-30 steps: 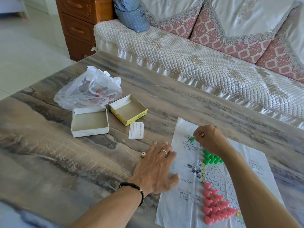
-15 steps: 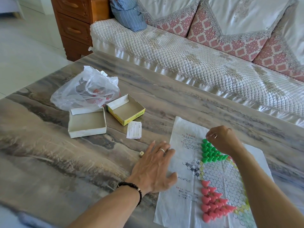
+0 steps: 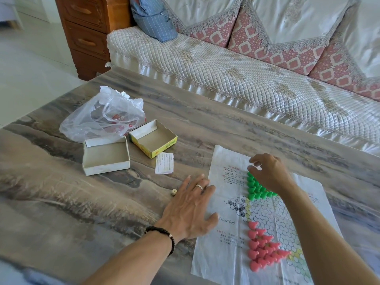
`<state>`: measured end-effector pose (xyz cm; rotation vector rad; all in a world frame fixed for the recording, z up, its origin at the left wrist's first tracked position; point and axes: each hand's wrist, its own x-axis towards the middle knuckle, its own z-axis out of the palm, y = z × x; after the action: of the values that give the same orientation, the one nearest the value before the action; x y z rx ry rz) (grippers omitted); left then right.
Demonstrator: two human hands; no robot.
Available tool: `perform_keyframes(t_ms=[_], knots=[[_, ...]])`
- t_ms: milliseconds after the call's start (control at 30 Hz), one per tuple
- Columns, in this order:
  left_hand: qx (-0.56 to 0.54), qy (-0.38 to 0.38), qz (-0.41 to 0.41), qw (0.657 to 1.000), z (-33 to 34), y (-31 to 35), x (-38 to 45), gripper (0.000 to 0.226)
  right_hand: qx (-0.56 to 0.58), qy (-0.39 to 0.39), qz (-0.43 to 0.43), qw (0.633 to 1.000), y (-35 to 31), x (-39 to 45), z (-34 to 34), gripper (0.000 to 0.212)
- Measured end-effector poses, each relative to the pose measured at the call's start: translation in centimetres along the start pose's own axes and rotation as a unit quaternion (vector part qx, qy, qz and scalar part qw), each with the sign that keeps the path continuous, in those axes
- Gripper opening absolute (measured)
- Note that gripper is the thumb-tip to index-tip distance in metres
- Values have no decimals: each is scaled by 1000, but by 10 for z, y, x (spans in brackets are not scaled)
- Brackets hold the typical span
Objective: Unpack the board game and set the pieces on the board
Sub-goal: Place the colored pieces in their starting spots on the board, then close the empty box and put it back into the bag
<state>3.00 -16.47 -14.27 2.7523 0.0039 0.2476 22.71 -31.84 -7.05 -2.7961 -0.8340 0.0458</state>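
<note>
Head view: right hand [image 3: 269, 173], thumb and forefinger now parted and empty, has released the last green pieces [image 3: 257, 189] at centre-right; left hand [image 3: 191, 208] stays flat, pinning the board [image 3: 224, 202].

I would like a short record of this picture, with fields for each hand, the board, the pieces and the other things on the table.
left hand: flat, fingers spread, pressing the left edge of the board
right hand: fingers curled at the top of the green pieces; whether it pinches one cannot be seen
board: thin printed sheet lying on the table
green pieces: triangle at the far end
pink pieces: triangle at the near end
dice: left of the board
boxes: white box and yellow box, both open
plastic bag: behind the boxes
</note>
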Motion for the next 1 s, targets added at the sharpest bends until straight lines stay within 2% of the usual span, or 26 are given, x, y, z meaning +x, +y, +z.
perform_keyframes(t_ms=[133,333,433,533,633,767,900,1000], knots=[[8,30,0,1000,1,0,-3,64,-2,-2,-22,1000,-19,-21,1,29],[-57,65,-24,996,-21,7,-7,57,10,-5,-36,999,-46,-46,1,31],[-35,127,-28,991,-37,-13,-21,54,22,-11,-46,999,-69,-54,7,31],[2,151,-69,986,-51,-47,-34,47,41,-28,-73,996,-97,-63,18,31],[41,142,-101,984,-63,-74,-40,32,71,-57,-86,992,-123,-67,30,34],[69,95,-86,989,-66,-92,-34,35,92,-96,-92,987,-149,-69,47,39],[92,84,-51,991,-62,-99,-16,33,87,-94,-101,987,-158,-64,59,19],[111,94,-42,989,-60,-99,-5,23,94,-87,-98,987,-156,-62,64,14]])
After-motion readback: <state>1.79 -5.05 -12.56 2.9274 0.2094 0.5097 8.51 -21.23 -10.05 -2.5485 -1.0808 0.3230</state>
